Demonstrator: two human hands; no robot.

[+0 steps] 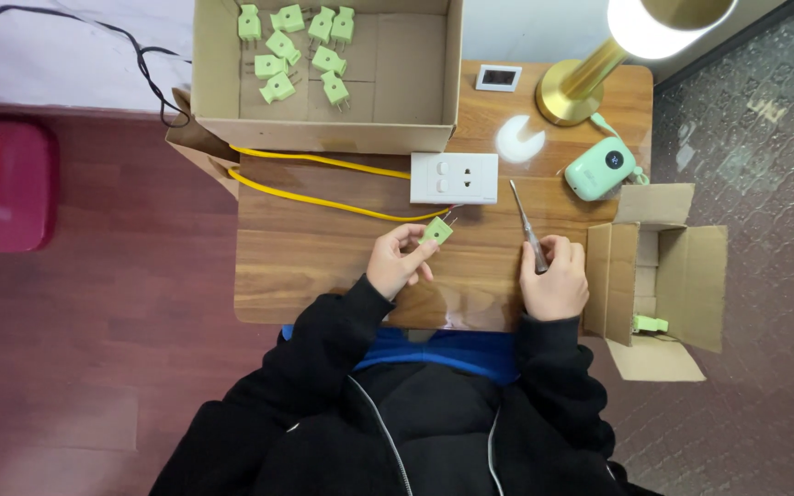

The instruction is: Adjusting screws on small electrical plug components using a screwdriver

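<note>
A wooden desk carries everything here. At its far edge sits a large open cardboard box with about nine pale green plugs scattered in its left half, lying at different angles. A smaller open cardboard box stands just beside the desk's right edge; one green plug lies at its near edge, and what else is inside cannot be told. A brass lamp stands at the far right corner, with a mint green device near its base.

A white socket block lies flat just in front of the big box, a yellow cable running from it off to the left.

The left hand pinches a small green plug between thumb and fingers. The plug sits at the fingertips, above the desk and just short of the socket block's near edge; its metal prongs point up and to the right toward the block, so its long axis runs diagonally.

The right hand is closed around the handle of a screwdriver, fingers wrapped tight. The shaft lies along the desk, pointing away from the person and slightly left, its tip near the socket block's right end.
</note>
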